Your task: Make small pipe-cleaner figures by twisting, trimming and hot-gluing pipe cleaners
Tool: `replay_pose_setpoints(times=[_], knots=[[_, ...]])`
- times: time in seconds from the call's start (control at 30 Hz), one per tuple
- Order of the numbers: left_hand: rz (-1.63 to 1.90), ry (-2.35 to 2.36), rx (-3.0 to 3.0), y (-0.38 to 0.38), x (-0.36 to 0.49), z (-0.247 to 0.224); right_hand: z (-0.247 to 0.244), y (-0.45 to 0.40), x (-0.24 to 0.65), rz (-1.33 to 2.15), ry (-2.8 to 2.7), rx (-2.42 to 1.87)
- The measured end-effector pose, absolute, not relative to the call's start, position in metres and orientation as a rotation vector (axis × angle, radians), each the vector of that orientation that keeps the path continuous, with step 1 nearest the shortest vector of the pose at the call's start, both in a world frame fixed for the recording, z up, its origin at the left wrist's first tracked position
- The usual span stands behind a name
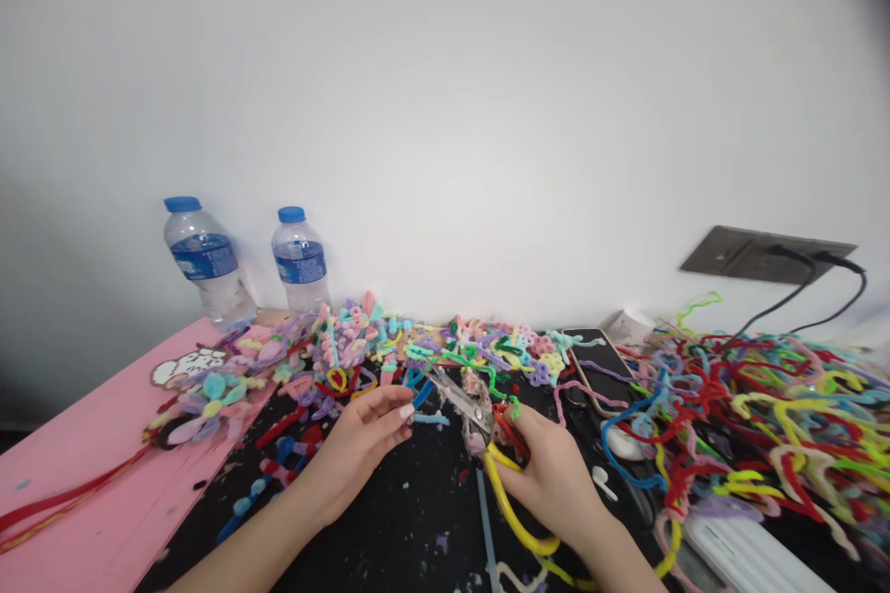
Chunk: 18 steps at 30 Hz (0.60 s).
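Note:
My left hand (365, 440) is closed in a pinch, with a short blue pipe cleaner (421, 389) at its fingertips. A paler blue piece (432, 420) shows just beside the thumb. My right hand (553, 473) is wrapped round a pair of scissors (464, 402), whose metal blades point up and left toward my left hand. Red shows at the scissors' handle under my fingers. A thick yellow loop (514, 519) hangs below; whether it belongs to the handle I cannot tell. A small green curl (514, 408) shows by my right forefinger.
Pipe-cleaner shapes (348, 343) line the wall. At right lie a tangle of pipe cleaners (751, 426), a phone (602, 361) and a white box (751, 551). Two water bottles (209, 264) (300, 261) stand back left, near a pink sheet (83, 463). Cords hang from a wall socket (737, 252).

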<state>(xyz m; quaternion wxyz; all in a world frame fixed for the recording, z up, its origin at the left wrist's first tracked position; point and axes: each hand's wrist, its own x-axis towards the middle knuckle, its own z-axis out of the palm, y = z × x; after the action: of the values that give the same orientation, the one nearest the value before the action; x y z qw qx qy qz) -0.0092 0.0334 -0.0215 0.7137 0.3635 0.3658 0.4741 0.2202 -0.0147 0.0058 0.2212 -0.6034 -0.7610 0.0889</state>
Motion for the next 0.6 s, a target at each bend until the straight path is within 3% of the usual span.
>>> replay_pose_setpoints(times=[0.6], knots=[[1.037, 0.802, 0.819, 0.0326, -0.0092, -0.0225, 0.0053, -0.0148, 0.2198, 0.209, -2.114, -1.679]])
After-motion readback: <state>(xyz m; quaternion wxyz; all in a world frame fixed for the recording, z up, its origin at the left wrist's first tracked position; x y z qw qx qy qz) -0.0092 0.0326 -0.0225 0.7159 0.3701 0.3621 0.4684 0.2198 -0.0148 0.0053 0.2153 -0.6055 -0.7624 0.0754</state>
